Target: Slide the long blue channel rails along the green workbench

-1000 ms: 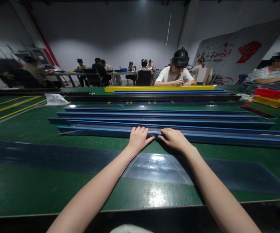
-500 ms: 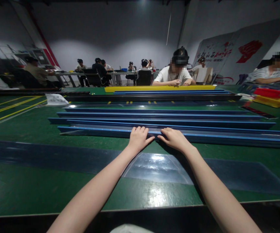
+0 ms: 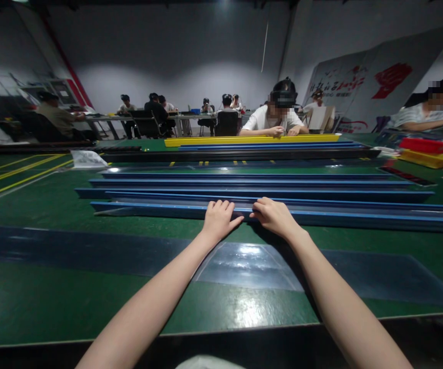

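A long blue channel strip (image 3: 160, 209) lies across the green table, nearest to me among several blue strips. My left hand (image 3: 218, 220) grips its near wall, fingers over the top edge and thumb along the front. Just to the right, my right hand (image 3: 273, 218) is on the same strip with its fingers curled in at the edge; what its fingertips pinch, if anything, is too small to make out. In front of my wrists a clear plastic sheet (image 3: 248, 264) lies flat on the table.
More blue strips (image 3: 244, 193) lie behind, then a black strip (image 3: 244, 155) and a yellow strip (image 3: 252, 140). A co-worker (image 3: 277, 115) sits opposite. Red and yellow trays (image 3: 428, 154) stand at the right, a crumpled plastic bag (image 3: 86, 159) at the left.
My right hand has lifted slightly and its fingers have curled in more at the strip's edge. My left hand stays in place.
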`<state>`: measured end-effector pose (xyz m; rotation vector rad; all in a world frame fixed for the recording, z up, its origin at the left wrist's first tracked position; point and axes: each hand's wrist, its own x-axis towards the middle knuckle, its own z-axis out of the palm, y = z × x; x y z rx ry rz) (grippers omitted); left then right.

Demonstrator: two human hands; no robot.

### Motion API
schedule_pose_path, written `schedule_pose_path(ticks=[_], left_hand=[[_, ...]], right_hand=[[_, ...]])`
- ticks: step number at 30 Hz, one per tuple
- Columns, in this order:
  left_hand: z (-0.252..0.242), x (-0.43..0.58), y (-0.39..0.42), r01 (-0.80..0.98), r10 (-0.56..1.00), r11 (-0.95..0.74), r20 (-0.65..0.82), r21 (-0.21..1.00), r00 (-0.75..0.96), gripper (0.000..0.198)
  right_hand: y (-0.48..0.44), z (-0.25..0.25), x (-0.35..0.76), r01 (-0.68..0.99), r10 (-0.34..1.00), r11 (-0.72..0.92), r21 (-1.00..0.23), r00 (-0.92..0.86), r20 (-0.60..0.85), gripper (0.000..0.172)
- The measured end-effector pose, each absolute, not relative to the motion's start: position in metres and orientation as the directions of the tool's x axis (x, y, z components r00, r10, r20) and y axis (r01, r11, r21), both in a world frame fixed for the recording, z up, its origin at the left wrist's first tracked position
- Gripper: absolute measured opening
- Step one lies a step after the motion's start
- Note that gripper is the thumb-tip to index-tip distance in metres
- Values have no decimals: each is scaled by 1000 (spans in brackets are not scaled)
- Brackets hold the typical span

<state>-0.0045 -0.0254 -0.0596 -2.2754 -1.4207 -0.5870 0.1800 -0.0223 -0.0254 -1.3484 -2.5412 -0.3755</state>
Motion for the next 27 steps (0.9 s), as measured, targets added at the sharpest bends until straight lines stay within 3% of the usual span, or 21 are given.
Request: schedule_pose_path(ticks=[13, 27], left_hand=[[-57, -5, -26, 872, 721, -488, 544, -39, 428, 24], [-56, -6, -28, 919, 711, -390, 614, -63, 344, 32]], right_hand=[[-23, -19, 195, 874, 827, 480, 79, -480, 291, 19], [-26, -13, 211, 925, 895, 365, 108, -381, 234, 22]])
